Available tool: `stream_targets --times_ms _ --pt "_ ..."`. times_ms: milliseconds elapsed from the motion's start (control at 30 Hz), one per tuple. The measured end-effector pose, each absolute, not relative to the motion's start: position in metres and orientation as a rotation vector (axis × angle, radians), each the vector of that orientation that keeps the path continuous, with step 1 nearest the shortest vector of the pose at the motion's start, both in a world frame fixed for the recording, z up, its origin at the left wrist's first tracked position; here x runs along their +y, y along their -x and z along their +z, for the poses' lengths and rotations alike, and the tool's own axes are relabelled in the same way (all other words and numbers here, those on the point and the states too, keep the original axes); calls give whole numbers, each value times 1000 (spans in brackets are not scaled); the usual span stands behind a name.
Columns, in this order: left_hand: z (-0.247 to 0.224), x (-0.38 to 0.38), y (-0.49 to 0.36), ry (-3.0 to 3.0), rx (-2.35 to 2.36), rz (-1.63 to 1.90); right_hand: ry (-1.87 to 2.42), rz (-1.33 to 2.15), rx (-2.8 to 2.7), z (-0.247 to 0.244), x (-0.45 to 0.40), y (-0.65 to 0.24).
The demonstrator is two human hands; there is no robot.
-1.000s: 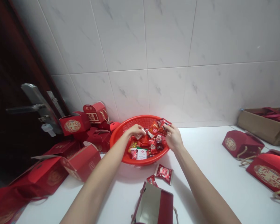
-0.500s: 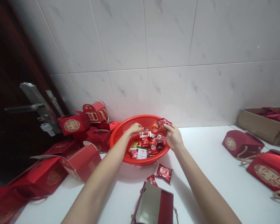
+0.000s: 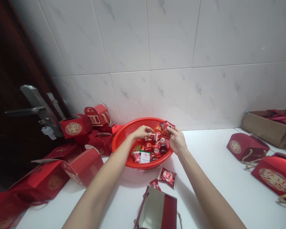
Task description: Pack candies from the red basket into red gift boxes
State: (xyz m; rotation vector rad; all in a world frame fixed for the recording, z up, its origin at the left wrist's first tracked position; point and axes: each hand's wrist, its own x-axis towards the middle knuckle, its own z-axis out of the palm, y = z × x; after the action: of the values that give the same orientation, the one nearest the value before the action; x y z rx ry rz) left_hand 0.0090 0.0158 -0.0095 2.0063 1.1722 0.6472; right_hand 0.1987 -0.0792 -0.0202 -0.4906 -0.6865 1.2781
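A red plastic mesh basket (image 3: 120,141) holds wrapped candies. My left hand (image 3: 143,133) reaches into it, fingers curled and pinching a small white-and-red wrapped candy (image 3: 152,137), partly hidden by the fingertips. At the basket's right side, my right hand (image 3: 177,138) grips a dark red candy packet (image 3: 166,128) between thumb and fingers. A white packet (image 3: 145,157) lies near the basket's front. On the table just in front are a red packet (image 3: 167,177) with a pale print and a smaller red candy (image 3: 155,184). Nearer to me stands an open red gift box (image 3: 154,210).
Red gift boxes (image 3: 85,165) are piled on the left, beside a dark door with a metal handle (image 3: 35,108). More red boxes (image 3: 248,148) and a cardboard carton (image 3: 267,128) stand on the right. A tiled wall (image 3: 171,95) rises behind the white table (image 3: 200,159).
My left hand has shifted slightly right inside the basket, and the white-and-red candy has moved right with it. My right hand keeps hold of the red packet, nearly still.
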Motion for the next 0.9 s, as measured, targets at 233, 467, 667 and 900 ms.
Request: stream_targets --times_ms 233,467,667,900 --pt "12 3 -18 -1796 884 921 495 1255 -693 -21 -79 -198" --pt "35 -15 -32 -1484 726 1339 531 1338 -837 -14 -86 -201" --pt "66 -51 -28 -1456 751 1663 616 1339 -940 -15 -90 -200" --pt "81 -96 -22 -1583 694 1601 645 1317 -1041 -14 -94 -195"
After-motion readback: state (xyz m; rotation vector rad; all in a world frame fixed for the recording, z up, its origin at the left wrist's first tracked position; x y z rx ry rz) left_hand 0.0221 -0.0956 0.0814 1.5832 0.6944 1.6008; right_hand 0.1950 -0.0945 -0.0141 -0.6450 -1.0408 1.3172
